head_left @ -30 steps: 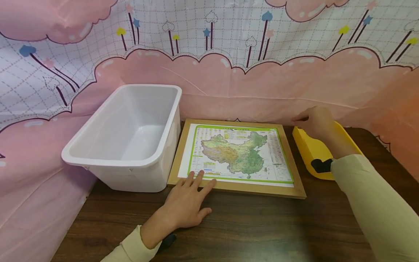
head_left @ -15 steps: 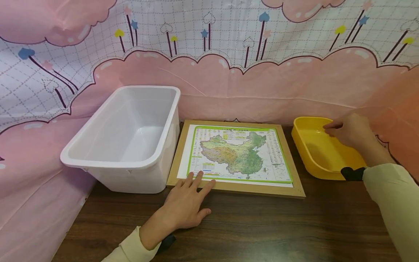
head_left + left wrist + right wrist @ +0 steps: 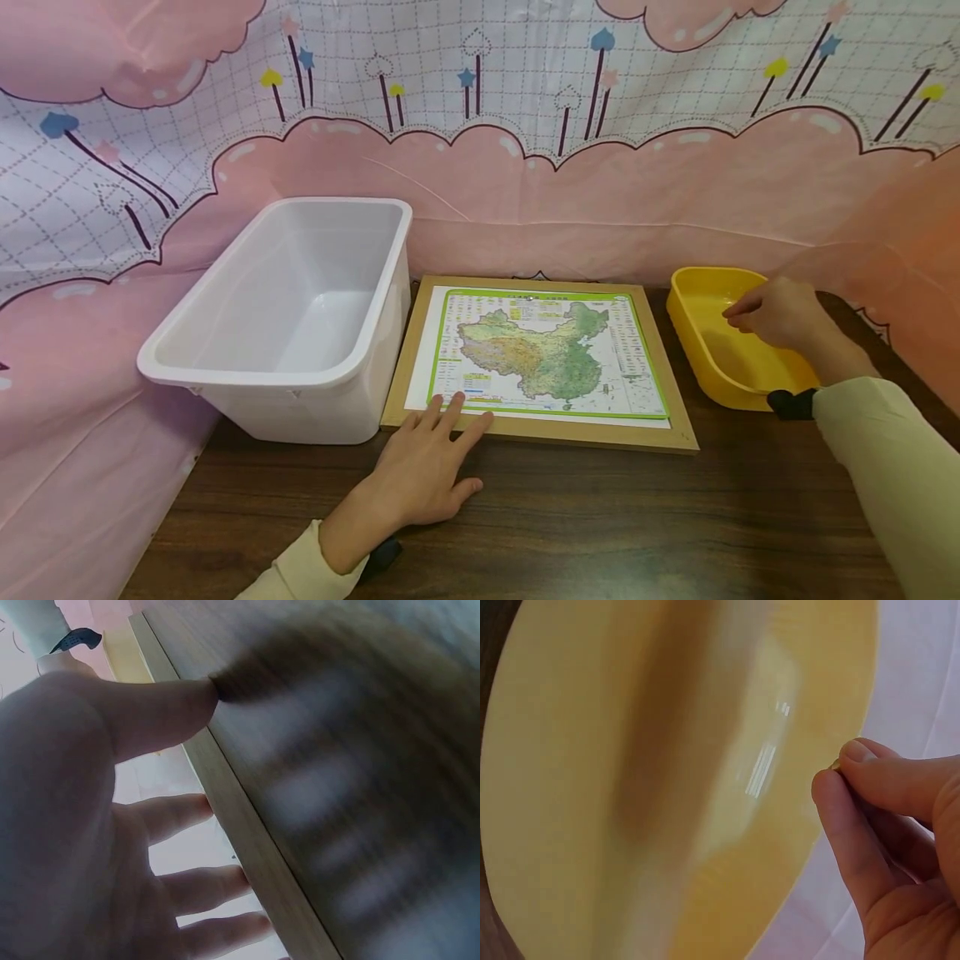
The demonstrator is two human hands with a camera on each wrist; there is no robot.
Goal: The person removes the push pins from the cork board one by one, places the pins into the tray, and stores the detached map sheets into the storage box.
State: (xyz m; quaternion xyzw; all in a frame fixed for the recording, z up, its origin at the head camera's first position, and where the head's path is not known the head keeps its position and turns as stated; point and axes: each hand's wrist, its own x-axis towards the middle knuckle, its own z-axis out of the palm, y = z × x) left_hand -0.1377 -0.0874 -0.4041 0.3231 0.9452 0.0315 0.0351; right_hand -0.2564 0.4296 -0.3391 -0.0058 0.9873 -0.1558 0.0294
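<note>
The person's left hand (image 3: 423,471) lies palm down before me, fingers (image 3: 451,412) spread and nearly straight, thumb (image 3: 468,489) standing out sideways. The right hand (image 3: 787,312), well apart, points inward from an extended arm (image 3: 885,450); its thumb and forefinger (image 3: 847,840) meet in a pinch at the tips, the other fingers folded behind them.

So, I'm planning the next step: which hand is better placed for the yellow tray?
Right, I'd say: the right hand is at the tray, apparently pinching something tiny; the left hand rests on the frame.
</note>
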